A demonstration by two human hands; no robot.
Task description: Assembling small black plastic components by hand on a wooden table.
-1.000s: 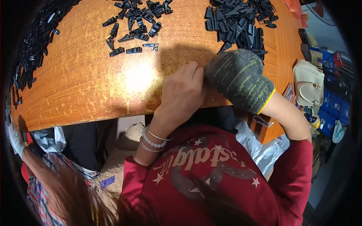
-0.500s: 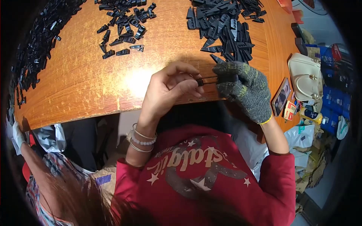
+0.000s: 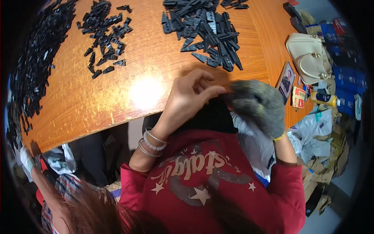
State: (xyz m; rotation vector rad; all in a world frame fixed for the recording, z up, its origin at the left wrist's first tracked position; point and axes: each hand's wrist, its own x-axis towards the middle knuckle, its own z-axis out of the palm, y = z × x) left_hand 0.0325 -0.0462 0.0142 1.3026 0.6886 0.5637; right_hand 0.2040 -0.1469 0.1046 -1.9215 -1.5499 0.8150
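Note:
My bare left hand [image 3: 191, 91] is over the table's front edge, fingers curled and thumb stretched toward my right hand. My right hand [image 3: 259, 107] wears a grey knitted glove with a yellow cuff; its fingers are curled and smeared by motion. A small dark thing shows where the two hands meet, too blurred and covered to name. Beyond my hands lies a pile of long black wedge-shaped plastic pieces [image 3: 212, 33]. Smaller black clip-like pieces [image 3: 107, 41] are scattered farther left.
A big heap of black pieces [image 3: 35, 58] covers the left side of the wooden table [image 3: 148, 50]. At right are a cream handbag [image 3: 307, 58], a framed picture [image 3: 286, 82], a small box [image 3: 299, 96] and a yellow bottle [image 3: 323, 98]. A co-worker's gloved hand [image 3: 27, 159] is at far left.
The view has shifted, so the table's piles sit farther left. A small black piece seen between my left fingers is no longer distinct. My gloved right hand has moved nearer my body and blurred.

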